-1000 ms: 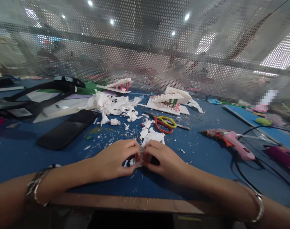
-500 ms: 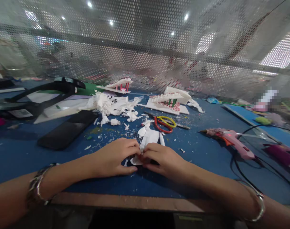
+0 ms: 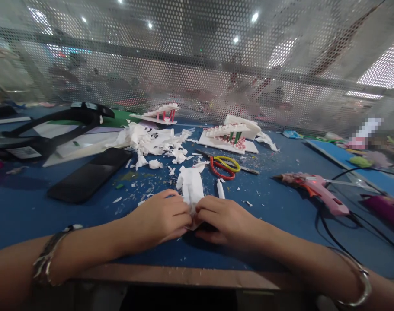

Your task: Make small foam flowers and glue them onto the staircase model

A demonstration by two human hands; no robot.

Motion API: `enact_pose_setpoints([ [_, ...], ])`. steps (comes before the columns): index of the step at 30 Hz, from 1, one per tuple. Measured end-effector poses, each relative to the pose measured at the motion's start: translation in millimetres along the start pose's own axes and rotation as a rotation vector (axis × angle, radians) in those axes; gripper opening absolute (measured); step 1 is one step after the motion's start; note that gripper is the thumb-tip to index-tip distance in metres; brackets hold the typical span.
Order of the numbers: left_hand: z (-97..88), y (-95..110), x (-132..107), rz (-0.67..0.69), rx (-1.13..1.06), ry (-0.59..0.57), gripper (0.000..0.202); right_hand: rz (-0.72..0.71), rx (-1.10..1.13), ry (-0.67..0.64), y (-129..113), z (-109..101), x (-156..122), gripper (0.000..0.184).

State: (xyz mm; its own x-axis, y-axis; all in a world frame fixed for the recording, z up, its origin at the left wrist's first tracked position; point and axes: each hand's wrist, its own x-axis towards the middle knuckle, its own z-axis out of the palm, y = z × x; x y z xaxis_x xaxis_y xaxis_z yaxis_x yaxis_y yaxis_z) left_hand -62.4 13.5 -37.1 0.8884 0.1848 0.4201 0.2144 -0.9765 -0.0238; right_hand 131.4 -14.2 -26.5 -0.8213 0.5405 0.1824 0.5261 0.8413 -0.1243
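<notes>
Between my two hands, near the table's front edge, is a torn strip of white paper. The fingers of my left hand are closed on its left side. My right hand pinches the same paper from the right, fingertips curled in. What lies under the fingertips is hidden. Just beyond my right hand lies a small white paper roll. Farther off are scissors with one red and one yellow handle loop.
A heap of torn white paper lies ahead, behind a black phone. White stair models stand at the back by a perforated metal screen. At right rest a pink glue gun with its cable and a blue board.
My left hand has closed its thumb and fingers in on the paper. The paper strip has shifted left and now stands more upright between my hands, apart from the small roll.
</notes>
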Motion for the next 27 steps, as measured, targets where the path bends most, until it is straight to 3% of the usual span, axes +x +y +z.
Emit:
enact_pose_setpoints([
  [4, -1.6, -0.8, -0.7, -0.167, -0.141, -0.076, 0.012, 0.024, 0.039, 0.030, -0.9, -0.5, 1.9, 0.016],
  [10, -4.9, -3.4, 1.7, -0.352, -0.225, -0.074, 0.012, 0.153, 0.304, 0.084, 1.4, 4.3, 1.2, 0.011],
  [27, -3.3, -5.2, 8.8, -0.457, -0.242, -0.129, 0.011, 0.286, 0.332, 0.126, 2.0, 6.7, 5.3, 0.003],
])
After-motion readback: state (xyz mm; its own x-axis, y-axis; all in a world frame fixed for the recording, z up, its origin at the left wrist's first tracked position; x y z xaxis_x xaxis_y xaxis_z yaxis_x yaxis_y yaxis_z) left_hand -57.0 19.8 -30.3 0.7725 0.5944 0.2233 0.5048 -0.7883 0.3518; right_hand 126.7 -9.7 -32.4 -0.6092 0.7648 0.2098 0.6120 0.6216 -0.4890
